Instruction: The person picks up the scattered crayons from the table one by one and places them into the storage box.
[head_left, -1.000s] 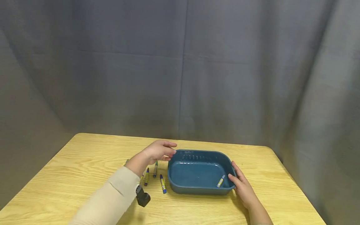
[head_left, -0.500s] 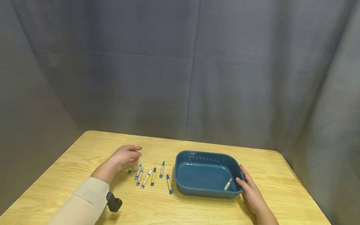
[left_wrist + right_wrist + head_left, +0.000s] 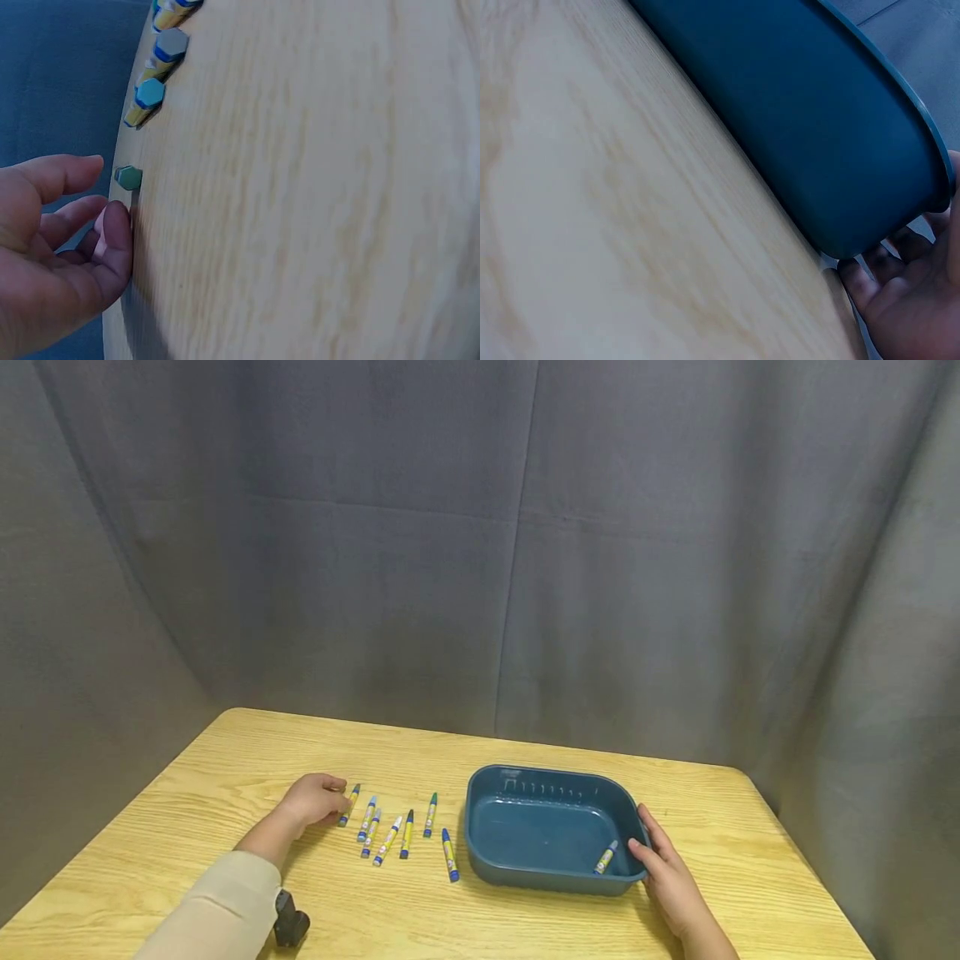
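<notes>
At the left end of a loose row of crayons, my left hand (image 3: 311,799) reaches the dark-tipped crayon (image 3: 348,806). In the left wrist view its green end (image 3: 129,178) shows near the thumb and bent fingers, with a gap around it; no grip is visible. My right hand (image 3: 671,881) holds the right end of a dark blue plastic basin (image 3: 551,878), thumb over the rim and fingers along the outer wall. The right wrist view has the basin's side (image 3: 802,127) standing on the table. One light-blue-tipped crayon (image 3: 606,857) leans inside the basin's near right corner.
Between my left hand and the basin lie several more crayons, among them a white one (image 3: 387,841), a black one (image 3: 407,834), a green one (image 3: 430,815) and a blue one (image 3: 450,855). The wooden table (image 3: 420,918) ends before a grey curtain (image 3: 375,568).
My left hand has moved left from the basin's edge, over the crayons, and down to the leftmost one. The right hand keeps its hold on the basin. The head view has shifted slightly.
</notes>
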Demonstrator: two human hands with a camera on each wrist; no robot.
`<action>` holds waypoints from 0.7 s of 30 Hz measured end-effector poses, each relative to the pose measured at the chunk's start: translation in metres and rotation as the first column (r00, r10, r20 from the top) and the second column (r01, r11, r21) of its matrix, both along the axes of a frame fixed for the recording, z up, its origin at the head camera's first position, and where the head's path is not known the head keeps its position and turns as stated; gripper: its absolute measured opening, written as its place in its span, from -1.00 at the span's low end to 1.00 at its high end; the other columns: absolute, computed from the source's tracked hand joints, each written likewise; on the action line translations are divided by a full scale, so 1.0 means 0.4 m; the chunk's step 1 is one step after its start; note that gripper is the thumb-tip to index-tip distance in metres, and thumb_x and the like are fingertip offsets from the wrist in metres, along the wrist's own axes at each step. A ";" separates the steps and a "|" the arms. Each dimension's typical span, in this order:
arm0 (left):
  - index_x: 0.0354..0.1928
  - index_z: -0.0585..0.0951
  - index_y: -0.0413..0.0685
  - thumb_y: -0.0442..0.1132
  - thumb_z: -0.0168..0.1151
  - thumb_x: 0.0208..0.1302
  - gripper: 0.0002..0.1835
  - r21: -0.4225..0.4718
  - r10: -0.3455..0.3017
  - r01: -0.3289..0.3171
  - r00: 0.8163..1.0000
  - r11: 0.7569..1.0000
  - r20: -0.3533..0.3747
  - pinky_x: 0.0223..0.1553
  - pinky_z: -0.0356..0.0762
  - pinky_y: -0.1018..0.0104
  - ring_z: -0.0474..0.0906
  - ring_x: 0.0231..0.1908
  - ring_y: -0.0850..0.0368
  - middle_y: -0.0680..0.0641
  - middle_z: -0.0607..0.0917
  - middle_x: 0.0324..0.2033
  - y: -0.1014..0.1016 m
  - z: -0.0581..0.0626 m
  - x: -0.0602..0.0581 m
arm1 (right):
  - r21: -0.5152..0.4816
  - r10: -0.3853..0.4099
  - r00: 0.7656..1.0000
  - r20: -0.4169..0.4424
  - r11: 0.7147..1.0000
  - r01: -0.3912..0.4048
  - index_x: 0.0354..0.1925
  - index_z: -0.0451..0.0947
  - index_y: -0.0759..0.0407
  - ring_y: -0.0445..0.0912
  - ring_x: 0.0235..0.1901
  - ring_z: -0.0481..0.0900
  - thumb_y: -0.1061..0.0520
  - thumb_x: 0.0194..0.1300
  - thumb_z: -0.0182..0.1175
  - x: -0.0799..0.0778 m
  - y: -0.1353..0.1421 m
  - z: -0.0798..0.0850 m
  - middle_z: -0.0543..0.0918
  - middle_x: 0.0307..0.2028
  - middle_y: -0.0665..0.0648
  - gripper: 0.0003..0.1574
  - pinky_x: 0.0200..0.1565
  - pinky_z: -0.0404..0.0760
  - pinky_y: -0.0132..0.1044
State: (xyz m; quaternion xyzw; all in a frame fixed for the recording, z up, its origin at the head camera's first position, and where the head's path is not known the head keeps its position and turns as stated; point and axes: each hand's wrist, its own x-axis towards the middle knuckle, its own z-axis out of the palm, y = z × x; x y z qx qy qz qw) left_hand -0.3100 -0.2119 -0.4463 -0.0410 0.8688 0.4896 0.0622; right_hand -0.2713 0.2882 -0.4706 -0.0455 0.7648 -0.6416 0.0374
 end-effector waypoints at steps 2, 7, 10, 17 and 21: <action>0.21 0.39 -0.55 -0.38 0.24 0.19 -0.43 -0.026 0.005 -0.005 1.000 1.000 -0.013 -0.17 0.71 0.23 0.62 -0.24 0.07 -0.48 0.52 0.10 0.004 -0.004 -0.002 | -0.009 0.002 1.000 -0.001 1.000 -0.002 0.56 -0.31 0.17 0.33 0.50 -0.30 0.09 0.52 -0.09 -0.001 -0.001 0.001 -0.38 0.55 0.29 -0.13 -0.04 0.30 -0.82; 0.17 0.44 -0.55 -0.37 0.32 0.10 -0.41 -0.168 -0.005 -0.002 0.999 0.986 -0.044 -0.13 0.68 0.11 0.62 -0.21 -0.08 -0.48 0.52 0.12 0.022 -0.005 -0.005 | -0.032 0.005 1.000 0.004 0.999 -0.004 0.55 -0.32 0.19 0.32 0.50 -0.31 0.11 0.51 -0.09 -0.001 -0.001 -0.001 -0.39 0.54 0.30 -0.13 -0.04 0.31 -0.83; 0.13 0.48 -0.54 -0.40 0.30 0.06 -0.44 -0.269 -0.020 0.001 0.998 0.963 -0.068 -0.04 0.64 -0.02 0.61 -0.07 -0.26 -0.48 0.55 0.09 0.032 -0.002 -0.004 | -0.032 0.002 1.000 0.002 0.999 -0.002 0.55 -0.31 0.20 0.34 0.49 -0.28 0.11 0.51 -0.10 0.000 -0.002 -0.005 -0.38 0.54 0.32 -0.13 -0.04 0.34 -0.81; 0.09 0.51 -0.54 -0.44 0.19 0.06 -0.51 -0.300 -0.036 0.016 0.997 0.954 -0.061 0.07 0.58 -0.15 0.47 0.10 -0.43 -0.50 0.55 0.09 0.040 0.008 -0.003 | -0.026 0.013 1.000 -0.012 1.000 -0.014 0.55 -0.32 0.19 0.36 0.49 -0.28 0.10 0.52 -0.10 -0.003 0.000 -0.006 -0.39 0.54 0.33 -0.13 -0.03 0.34 -0.80; 0.17 0.47 -0.49 -0.41 0.14 0.13 -0.48 -0.183 -0.050 0.042 0.998 0.982 -0.040 0.03 0.62 -0.05 0.53 0.04 -0.32 -0.46 0.55 0.09 0.040 0.001 -0.007 | -0.009 0.015 1.000 -0.015 1.000 -0.015 0.55 -0.32 0.20 0.37 0.49 -0.29 0.10 0.52 -0.10 -0.003 0.002 -0.004 -0.39 0.54 0.32 -0.13 -0.03 0.32 -0.80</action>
